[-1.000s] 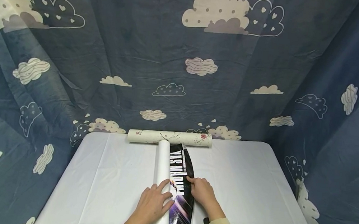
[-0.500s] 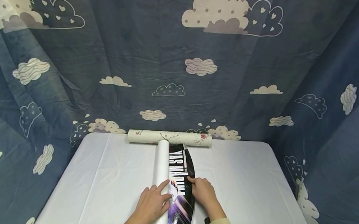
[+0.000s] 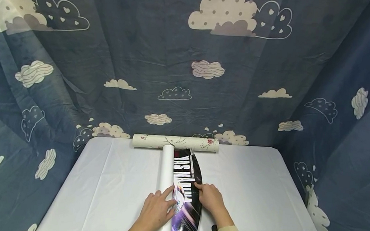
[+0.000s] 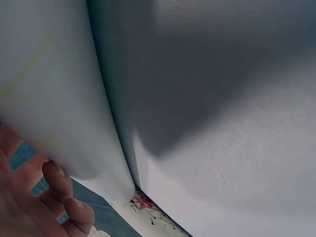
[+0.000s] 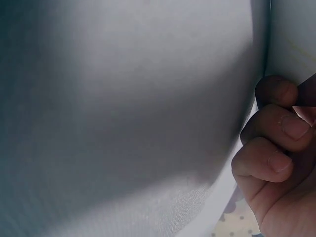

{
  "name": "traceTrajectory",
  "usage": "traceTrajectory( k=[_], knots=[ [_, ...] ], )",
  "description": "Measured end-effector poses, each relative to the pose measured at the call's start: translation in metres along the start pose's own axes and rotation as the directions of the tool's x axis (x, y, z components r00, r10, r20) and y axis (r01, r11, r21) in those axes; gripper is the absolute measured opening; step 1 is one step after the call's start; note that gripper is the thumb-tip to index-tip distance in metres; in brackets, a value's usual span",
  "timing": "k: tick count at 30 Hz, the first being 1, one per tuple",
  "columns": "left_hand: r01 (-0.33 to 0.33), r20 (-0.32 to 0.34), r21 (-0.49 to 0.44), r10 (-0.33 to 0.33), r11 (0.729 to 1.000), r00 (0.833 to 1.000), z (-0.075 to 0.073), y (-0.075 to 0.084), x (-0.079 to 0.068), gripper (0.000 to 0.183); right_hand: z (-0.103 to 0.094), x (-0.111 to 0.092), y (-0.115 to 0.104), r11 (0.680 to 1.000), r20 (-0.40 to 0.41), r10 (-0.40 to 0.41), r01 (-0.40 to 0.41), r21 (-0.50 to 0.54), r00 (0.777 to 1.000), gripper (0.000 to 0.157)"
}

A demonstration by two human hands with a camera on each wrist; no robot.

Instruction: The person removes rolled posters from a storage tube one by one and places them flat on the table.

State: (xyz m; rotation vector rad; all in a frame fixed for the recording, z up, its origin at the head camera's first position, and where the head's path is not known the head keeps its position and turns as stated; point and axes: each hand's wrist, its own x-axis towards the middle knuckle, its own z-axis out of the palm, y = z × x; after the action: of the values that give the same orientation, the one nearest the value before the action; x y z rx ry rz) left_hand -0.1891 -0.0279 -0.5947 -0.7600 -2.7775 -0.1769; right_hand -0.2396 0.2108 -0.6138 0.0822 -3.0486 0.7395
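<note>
A partly unrolled poster [image 3: 187, 175] runs lengthwise down the middle of the table, its printed face black and purple with large white lettering. Its left side is still wound into a long white roll [image 3: 166, 169]. My left hand [image 3: 155, 211] lies across this roll, fingertips resting over it onto the printed face. In the left wrist view, its outer fingers [image 4: 58, 182] show loosely bent beside the roll. With its thumb and curled fingers, my right hand [image 3: 211, 201] pinches the poster's right edge. Bent fingers [image 5: 261, 158] appear at that edge in the right wrist view.
A cream roll with a red blossom print [image 3: 175, 142] lies crosswise at the table's far edge, just beyond the white roll's end. White cloth covers the table [image 3: 254, 196]. Dark blue cloud-patterned fabric [image 3: 137, 51] hangs behind and along both sides.
The white roll has shifted slightly left and a little more of the printed face shows. My right hand has moved slightly right with the poster's edge; my left hand has barely moved.
</note>
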Motion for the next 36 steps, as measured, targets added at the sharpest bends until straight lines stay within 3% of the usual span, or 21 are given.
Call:
traceTrajectory(
  k=[7,13,20,24,29,36],
  knots=[
    [0.0,-0.017,0.011,0.0,1.0,1.0,-0.001,-0.001,-0.001,0.017,0.0,-0.001,0.002,1.0,0.007,0.021,-0.021,-0.009,1.0,0.036],
    [-0.001,-0.024,0.026,0.001,1.0,1.0,-0.001,-0.003,-0.002,0.027,0.002,-0.001,0.005,1.0,0.011,0.019,-0.019,0.0,1.0,0.036],
    [0.002,-0.052,0.031,-0.001,1.0,0.999,-0.001,-0.004,-0.003,0.014,0.001,-0.003,0.008,1.0,0.008,0.013,-0.013,-0.001,1.0,0.036],
    [0.009,-0.035,0.032,-0.008,0.999,0.999,-0.003,-0.005,-0.002,0.013,-0.002,-0.003,0.01,1.0,0.009,0.016,-0.016,-0.003,1.0,0.036],
    [0.021,-0.011,0.034,-0.02,0.999,1.0,-0.003,-0.008,-0.002,0.027,-0.004,-0.001,0.011,1.0,0.019,0.03,-0.03,0.0,0.999,0.037],
    [-0.015,-0.125,0.052,0.022,0.999,0.992,-0.003,-0.009,-0.003,0.008,-0.004,-0.001,0.013,1.0,0.013,0.025,-0.025,0.009,1.0,0.037]
  ],
)
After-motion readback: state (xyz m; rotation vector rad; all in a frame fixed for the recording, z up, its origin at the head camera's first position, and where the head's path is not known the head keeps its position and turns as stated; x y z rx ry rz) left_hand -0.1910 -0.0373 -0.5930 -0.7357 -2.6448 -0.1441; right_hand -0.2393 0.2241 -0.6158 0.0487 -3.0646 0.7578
